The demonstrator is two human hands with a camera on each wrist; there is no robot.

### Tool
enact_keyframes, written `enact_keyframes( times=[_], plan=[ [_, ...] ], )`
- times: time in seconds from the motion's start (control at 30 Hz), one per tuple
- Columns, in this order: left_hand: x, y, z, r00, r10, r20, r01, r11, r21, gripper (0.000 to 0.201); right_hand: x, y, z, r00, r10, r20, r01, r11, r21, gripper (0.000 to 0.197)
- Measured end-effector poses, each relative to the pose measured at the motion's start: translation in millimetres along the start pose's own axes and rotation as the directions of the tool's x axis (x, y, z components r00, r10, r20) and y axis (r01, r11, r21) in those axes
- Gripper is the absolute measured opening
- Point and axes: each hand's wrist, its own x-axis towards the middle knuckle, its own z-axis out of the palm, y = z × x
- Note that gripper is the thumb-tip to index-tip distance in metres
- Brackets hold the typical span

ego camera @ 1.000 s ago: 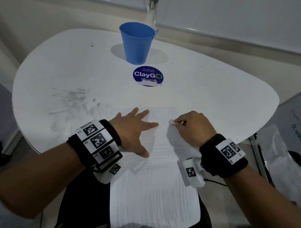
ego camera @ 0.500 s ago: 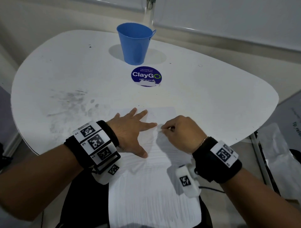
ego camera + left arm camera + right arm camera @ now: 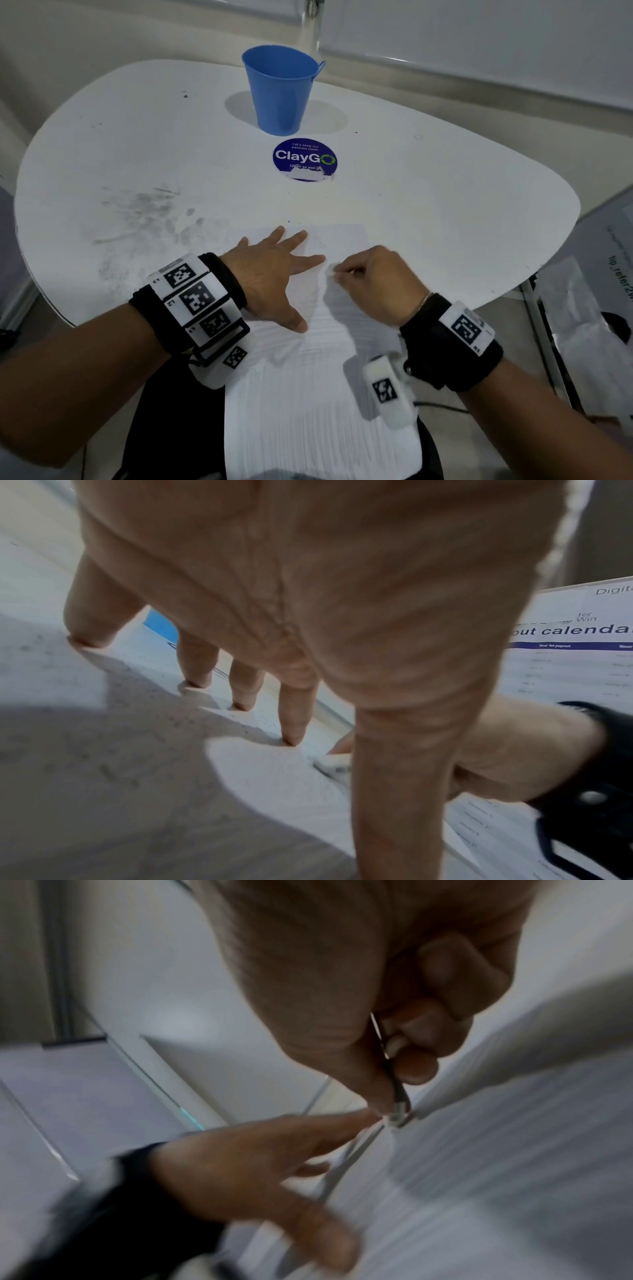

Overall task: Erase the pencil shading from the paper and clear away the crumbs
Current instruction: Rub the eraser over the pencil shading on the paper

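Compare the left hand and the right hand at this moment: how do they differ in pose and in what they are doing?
The left hand lies flat with fingers spread straight, pressing the paper down; the right hand is curled, its fingertips pinching a small eraser. The left hand holds nothing, while the right hand works the eraser against the sheet beside the left index fingertip. Both rest on the paper at the table's near edge, and both wrists wear black bands.

Each bare forearm bore a black fabric wrist strap (image 3: pixel 222 284) carrying white plates printed with black square fiducial markers (image 3: pixel 198 297). A white camera housing (image 3: pixel 388 394) with its own marker hung below the right wrist, trailing a thin black cable (image 3: pixel 442 406). A slim bracelet (image 3: pixel 423 301) edged the right strap.
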Motion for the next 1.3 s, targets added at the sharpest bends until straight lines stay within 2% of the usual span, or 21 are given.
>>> enact_keyframes(
  times=[0.07,0.2,0.23,0.33,0.37,0.53,0.67,0.7,0.8,0.83,0.97,1.13,1.23,1.3],
  plan=[
    [-0.1,1.1,-1.0,1.000,-0.003,0.004,0.003,1.000,0.003,0.112,-5.5,-5.8,4.0,0.997,-0.036,0.075,0.038,0.999,-0.016,0.017],
    [0.2,0.0,-0.7,1.000,-0.001,-0.003,0.001,1.000,0.013,0.112,3.1,5.2,-8.1,0.993,0.052,-0.109,-0.059,0.997,-0.055,0.018],
    [0.0,0.0,-0.5,1.000,-0.002,-0.002,0.002,1.000,0.012,0.112,1.3,3.9,-6.5,0.994,0.042,-0.097,-0.048,0.997,-0.063,0.018],
    [0.2,1.4,-1.1,1.000,-0.003,0.009,0.002,1.000,0.017,0.112,-15.3,-13.1,7.2,0.994,-0.083,0.074,0.087,0.994,-0.060,0.018],
    [-0.2,1.9,-1.7,1.000,-0.004,0.009,0.004,1.000,0.019,0.112,-16.8,-14.9,7.8,0.991,-0.095,0.096,0.102,0.993,-0.062,0.017],
    [-1.7,1.9,-0.9,1.000,-0.003,-0.003,0.003,1.000,0.011,0.111,-4.8,-4.9,-2.7,0.998,-0.010,-0.064,0.004,0.996,-0.091,0.019],
    [0.7,2.7,0.2,1.000,0.002,-0.009,-0.002,1.000,0.025,0.112,-24.4,-24.1,9.6,0.977,-0.137,0.164,0.151,0.985,-0.080,0.019],
    [1.1,2.5,0.2,1.000,0.001,-0.010,0.000,1.000,0.026,0.112,-22.4,-23.4,9.1,0.978,-0.138,0.156,0.153,0.984,-0.089,0.019],
    [1.6,1.1,0.3,1.000,-0.008,0.002,0.008,1.000,0.020,0.113,-9.4,-11.2,3.4,0.998,-0.061,-0.017,0.059,0.991,-0.117,0.019],
    [1.8,0.7,0.2,1.000,-0.010,0.004,0.010,1.000,0.015,0.113,-8.2,-10.1,2.2,0.999,-0.040,-0.036,0.035,0.992,-0.124,0.019],
    [2.7,0.3,0.9,1.000,-0.001,0.008,0.001,1.000,0.017,0.113,-20.1,-20.7,9.7,0.984,-0.127,0.128,0.140,0.985,-0.100,0.019],
    [3.0,0.4,0.2,1.000,-0.002,0.009,0.002,1.000,0.028,0.112,-10.2,-11.8,7.1,0.998,-0.050,-0.024,0.047,0.994,-0.097,0.020],
    [2.3,1.0,0.9,1.000,0.005,-0.007,-0.005,1.000,0.031,0.113,-22.9,-25.8,14.4,0.982,-0.145,0.123,0.155,0.984,-0.084,0.022],
    [2.1,1.4,0.7,1.000,0.004,-0.008,-0.004,0.999,0.032,0.113,-20.7,-25.4,12.9,0.980,-0.141,0.143,0.155,0.984,-0.092,0.022]
  ],
)
